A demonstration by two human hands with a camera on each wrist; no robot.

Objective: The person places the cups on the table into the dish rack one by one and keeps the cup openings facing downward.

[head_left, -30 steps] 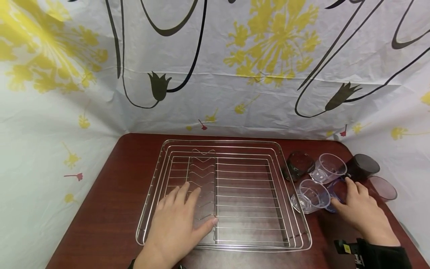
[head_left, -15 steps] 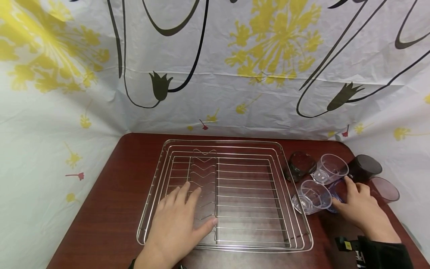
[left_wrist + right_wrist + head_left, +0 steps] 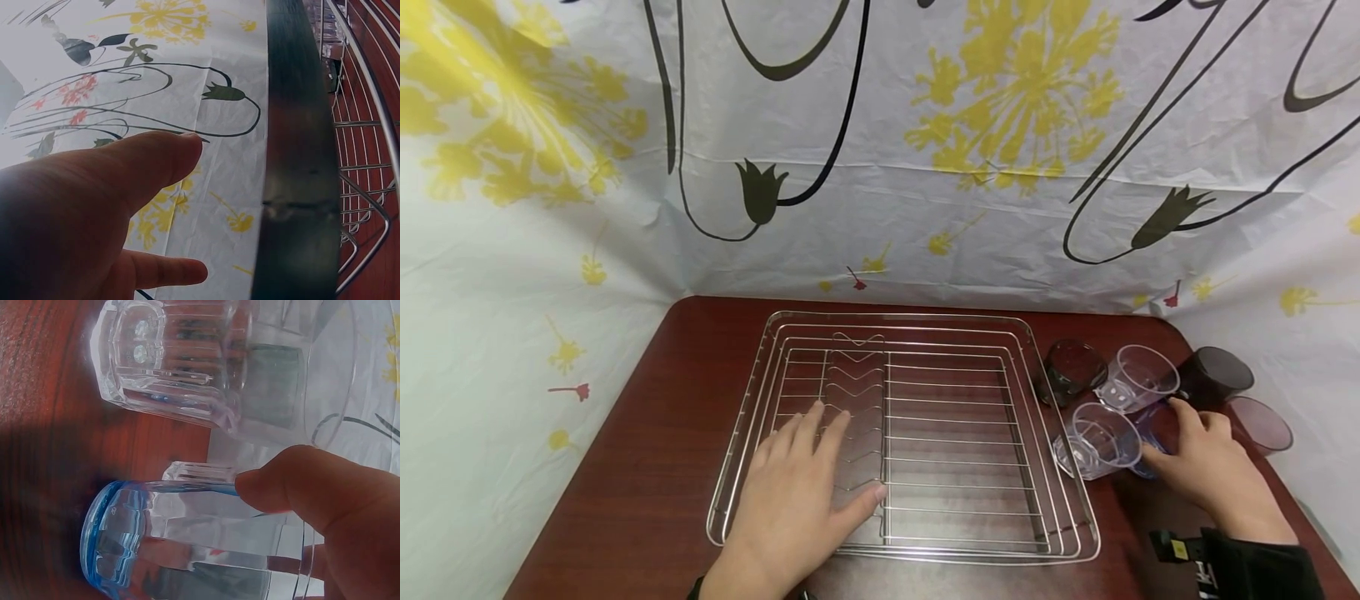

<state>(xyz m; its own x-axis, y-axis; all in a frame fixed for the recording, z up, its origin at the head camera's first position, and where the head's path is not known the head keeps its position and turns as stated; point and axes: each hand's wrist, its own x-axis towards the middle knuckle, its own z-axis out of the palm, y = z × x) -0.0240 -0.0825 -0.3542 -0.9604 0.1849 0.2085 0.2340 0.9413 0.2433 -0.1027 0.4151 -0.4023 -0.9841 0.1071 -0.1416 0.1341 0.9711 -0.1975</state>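
Note:
My right hand (image 3: 1213,479) grips a blue-tinted clear tumbler (image 3: 169,540) that stands on the table among other cups. In the right wrist view the thumb lies along the tumbler's near side, and a finger shows through it on the far side. A clear faceted tumbler (image 3: 1101,442) stands just left of it, close against the rack's right side. Over the left part of a wire dish rack (image 3: 886,433) my left hand (image 3: 786,504) is spread with straight fingers, holding nothing.
Behind the blue tumbler are a dark glass (image 3: 1071,371), another clear tumbler (image 3: 1142,375) and a blackish cup (image 3: 1216,373). A pinkish cup (image 3: 1262,425) stands right of my hand. A patterned cloth (image 3: 880,208) encloses the back and sides of the red-brown table (image 3: 617,467).

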